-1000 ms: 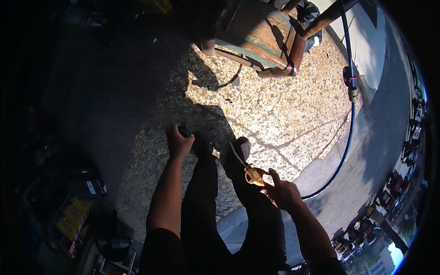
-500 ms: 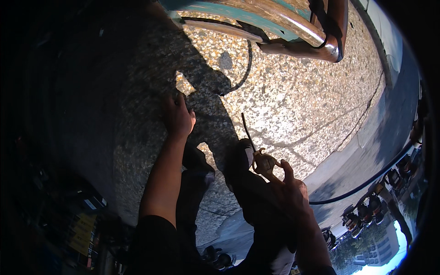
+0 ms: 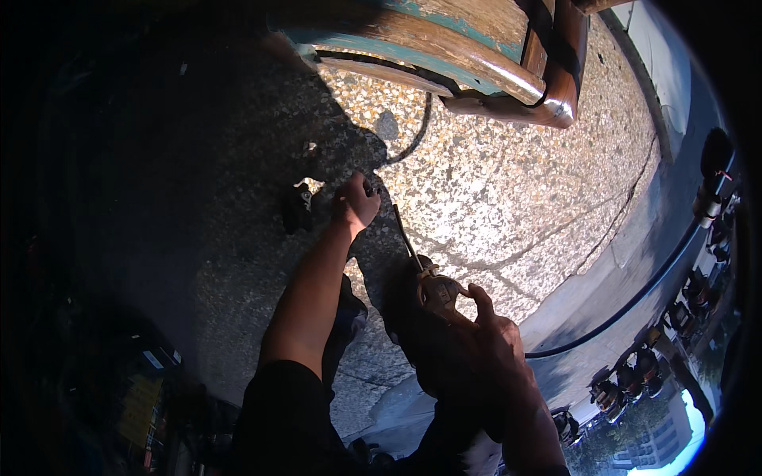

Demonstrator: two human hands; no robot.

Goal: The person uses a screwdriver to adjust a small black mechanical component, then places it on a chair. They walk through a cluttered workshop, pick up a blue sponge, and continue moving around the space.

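In my right hand (image 3: 496, 341) is a brass-coloured air blow gun (image 3: 438, 292) with a long thin nozzle pointing up and to the left. My fingers wrap its handle, partly in shade. My left hand (image 3: 357, 205) is closed above the shaded ground, near the nozzle tip. Its fingertips pinch something small and dark that I cannot make out. To the left of that hand, a dark part with a shiny metal piece (image 3: 300, 206) lies on the ground, mostly lost in shadow.
A worn wooden bench (image 3: 476, 55) with flaking teal paint stands ahead. Pebbled ground (image 3: 508, 182) lies below, half sunlit. A dark hose (image 3: 603, 337) curves off to the right. Several parked motorbikes (image 3: 627, 381) stand far right; deep shadow covers the left.
My left hand has moved right, toward the nozzle, uncovering the dark part on the ground. My right hand has shifted slightly left with the air blow gun.
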